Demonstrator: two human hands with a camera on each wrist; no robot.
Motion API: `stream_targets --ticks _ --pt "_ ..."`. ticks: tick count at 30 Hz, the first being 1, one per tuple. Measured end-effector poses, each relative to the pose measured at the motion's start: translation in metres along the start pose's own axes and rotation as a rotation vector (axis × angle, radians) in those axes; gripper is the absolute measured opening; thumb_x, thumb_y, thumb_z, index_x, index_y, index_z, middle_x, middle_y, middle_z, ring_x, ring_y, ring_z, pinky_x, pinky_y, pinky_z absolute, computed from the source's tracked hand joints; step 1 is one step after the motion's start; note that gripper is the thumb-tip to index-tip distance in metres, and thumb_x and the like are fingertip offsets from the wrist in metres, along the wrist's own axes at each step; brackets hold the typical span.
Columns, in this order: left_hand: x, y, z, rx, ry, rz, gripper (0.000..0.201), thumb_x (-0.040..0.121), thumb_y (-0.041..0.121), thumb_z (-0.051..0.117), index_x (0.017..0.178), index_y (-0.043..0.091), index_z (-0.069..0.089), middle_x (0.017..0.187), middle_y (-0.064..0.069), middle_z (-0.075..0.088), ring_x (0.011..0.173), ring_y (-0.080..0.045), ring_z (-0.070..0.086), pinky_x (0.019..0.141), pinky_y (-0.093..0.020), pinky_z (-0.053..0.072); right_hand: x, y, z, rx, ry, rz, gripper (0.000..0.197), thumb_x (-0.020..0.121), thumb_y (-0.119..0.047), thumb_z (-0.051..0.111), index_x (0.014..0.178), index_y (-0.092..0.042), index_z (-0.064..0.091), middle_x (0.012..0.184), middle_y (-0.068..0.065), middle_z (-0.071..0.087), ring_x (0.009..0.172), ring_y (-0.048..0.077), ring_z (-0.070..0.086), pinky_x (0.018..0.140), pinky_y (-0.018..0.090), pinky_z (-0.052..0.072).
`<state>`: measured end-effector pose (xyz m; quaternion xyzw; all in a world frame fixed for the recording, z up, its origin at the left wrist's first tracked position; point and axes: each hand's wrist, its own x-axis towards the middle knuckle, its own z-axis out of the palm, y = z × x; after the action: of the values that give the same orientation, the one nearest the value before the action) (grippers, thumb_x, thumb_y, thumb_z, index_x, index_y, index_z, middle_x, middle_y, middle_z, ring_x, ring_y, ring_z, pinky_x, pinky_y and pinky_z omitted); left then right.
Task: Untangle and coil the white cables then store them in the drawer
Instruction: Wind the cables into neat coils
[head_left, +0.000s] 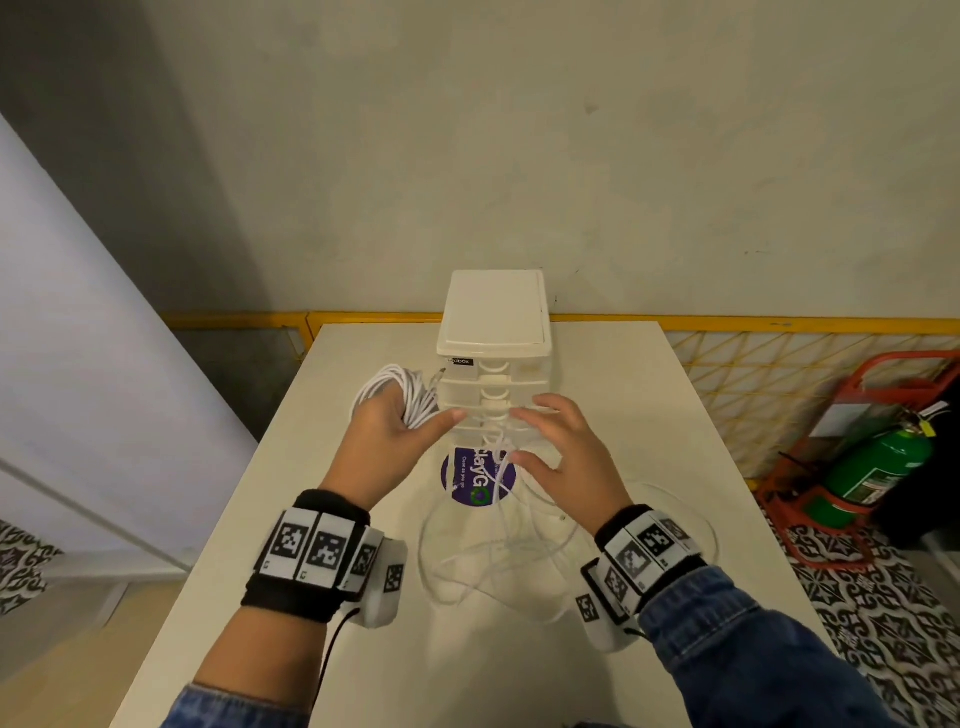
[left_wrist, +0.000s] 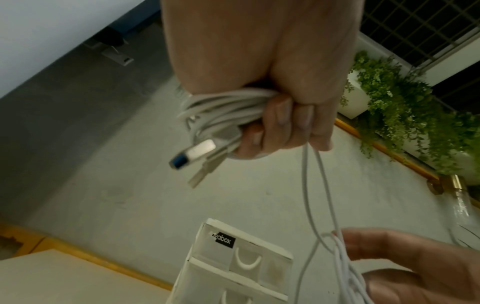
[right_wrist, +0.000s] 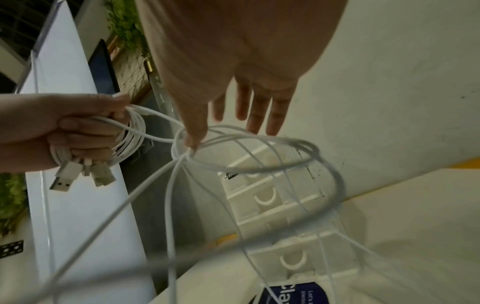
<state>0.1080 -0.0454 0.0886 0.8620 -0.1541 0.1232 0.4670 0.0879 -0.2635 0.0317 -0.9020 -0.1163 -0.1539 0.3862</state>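
White loose cable (head_left: 498, 561) sprawls in loops on the worktop (head_left: 363, 649) in front of the drawer unit (head_left: 496, 364). Above it, before the unit, the right hand (head_left: 561, 457) is spread, straight fingers, strands draped over its thumb (right_wrist: 193, 131). Left of the unit, the left hand (head_left: 387, 441) grips a coil (head_left: 400, 389), fingers curled round it, plugs (right_wrist: 64, 179) hanging out.

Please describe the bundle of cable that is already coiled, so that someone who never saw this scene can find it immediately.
Start at the white drawer tower at the far end of the pale table. Just left of it, the left hand grips the coiled bundle. Unlike the loose cable sprawled on the table, it is tightly looped, with USB plugs sticking out.
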Motion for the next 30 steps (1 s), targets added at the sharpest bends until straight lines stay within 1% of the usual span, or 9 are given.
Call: stream_targets --ticks 3,7,12,16,18,20,23,28,30 --pt "-0.002 0.003 -0.003 -0.074 0.015 -0.046 0.066 0.072 0.053 0.066 0.072 -0.009 0.044 0.07 -0.028 0.047 0.059 -0.03 0.043 0.055 -0.033 0.039 -0.006 -0.003 -0.002 0.055 0.18 0.011 0.036 0.075 -0.038 0.071 0.104 -0.021 0.058 0.108 -0.006 0.052 0.097 0.007 0.053 0.085 0.024 0.046" --pt "-0.006 0.016 0.008 -0.186 -0.061 -0.037 0.052 0.072 0.047 0.068 0.074 -0.002 0.051 0.073 -0.023 0.054 0.059 -0.009 0.048 0.057 -0.026 0.043 -0.007 -0.014 0.014 -0.218 0.054 0.057 0.048 0.067 -0.067 0.055 0.083 -0.022 0.061 0.09 -0.006 0.058 0.091 0.012 0.052 0.08 0.032 0.038" --pt "-0.007 0.008 0.014 -0.214 -0.05 -0.085 0.054 0.072 0.049 0.071 0.075 -0.002 0.052 0.072 -0.023 0.055 0.059 -0.01 0.048 0.056 -0.032 0.044 -0.003 -0.006 0.013 -0.234 -0.018 0.063 0.033 0.075 -0.043 0.066 0.086 -0.012 0.069 0.091 0.006 0.06 0.092 0.026 0.053 0.079 0.039 0.042" --pt "-0.01 0.008 0.022 -0.249 -0.13 -0.161 0.036 0.07 0.033 0.08 0.078 0.004 0.06 0.068 -0.002 0.059 0.053 0.005 0.053 0.052 -0.01 0.038 0.001 -0.018 0.005 0.137 -0.11 0.18 0.013 0.081 -0.029 0.067 0.075 -0.018 0.069 0.076 0.004 0.055 0.072 0.018 0.054 0.067 0.03 0.044" --pt "-0.013 0.009 0.029 -0.245 -0.182 -0.183 0.028 0.071 0.027 0.08 0.067 0.012 0.057 0.059 0.006 0.056 0.048 0.004 0.051 0.05 -0.009 0.036 0.003 -0.026 0.002 0.2 -0.126 0.193 0.023 0.085 -0.025 0.063 0.062 -0.023 0.059 0.067 -0.002 0.043 0.061 0.01 0.045 0.058 0.02 0.035" --pt "-0.015 0.009 0.033 -0.277 -0.23 -0.254 0.031 0.077 0.025 0.076 0.056 0.021 0.052 0.042 0.01 0.049 0.038 0.0 0.043 0.046 -0.014 0.034 0.005 -0.032 0.0 0.265 -0.178 0.192 0.019 0.089 -0.022 0.057 0.074 -0.013 0.064 0.067 -0.005 0.041 0.059 0.004 0.044 0.059 0.017 0.034" --pt "-0.017 0.006 0.035 -0.368 -0.307 -0.284 0.046 0.082 0.029 0.069 0.04 0.023 0.049 0.038 0.005 0.042 0.037 -0.011 0.036 0.045 -0.024 0.032 0.005 -0.037 0.002 0.381 -0.226 0.198 0.022 0.093 -0.018 0.051 0.097 0.001 0.063 0.071 -0.003 0.047 0.056 -0.004 0.047 0.059 0.012 0.036" --pt "-0.023 0.006 0.038 -0.359 -0.404 -0.265 0.044 0.084 0.017 0.069 0.043 0.023 0.054 0.035 0.006 0.043 0.033 -0.01 0.036 0.039 -0.019 0.031 0.004 -0.036 0.003 0.507 -0.232 0.27 0.03 0.096 -0.021 0.045 0.124 -0.018 0.055 0.051 -0.025 0.053 0.049 -0.011 0.049 0.054 0.006 0.037" --pt "-0.023 0.007 0.039 -0.349 -0.353 -0.298 0.038 0.085 0.007 0.066 0.05 0.017 0.053 0.033 0.006 0.045 0.031 -0.004 0.038 0.039 -0.015 0.032 0.003 -0.037 0.0 0.512 -0.234 0.276 0.033 0.096 -0.028 0.044 0.126 -0.019 0.055 0.059 -0.03 0.054 0.058 -0.017 0.052 0.057 0.004 0.038"
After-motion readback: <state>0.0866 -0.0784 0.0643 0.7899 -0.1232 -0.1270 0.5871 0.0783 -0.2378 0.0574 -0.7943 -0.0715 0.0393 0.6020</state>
